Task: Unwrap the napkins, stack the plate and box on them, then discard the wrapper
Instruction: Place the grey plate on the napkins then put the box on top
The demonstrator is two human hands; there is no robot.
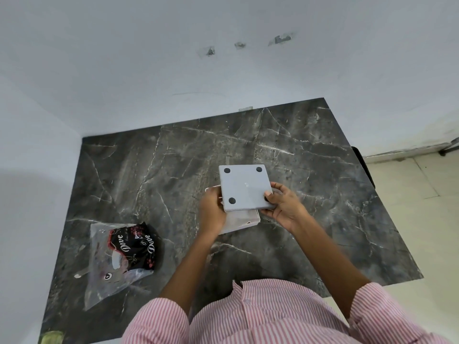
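Note:
I hold a square grey plate [244,187] above the table, tilted, its underside with black rubber feet facing me. My left hand [213,212] grips its left edge and my right hand [283,207] grips its right edge. Directly beneath the plate lies a white stack of napkins [242,220] on the table, only its near part showing. The empty clear plastic wrapper [111,264], with a black printed "Dove" label, lies crumpled at the table's front left. I see no box.
The dark marble table [173,170] stands in a corner against white walls at the back and left. Pale floor tiles [417,194] show to the right. A yellowish object [52,337] peeks in at the bottom left corner.

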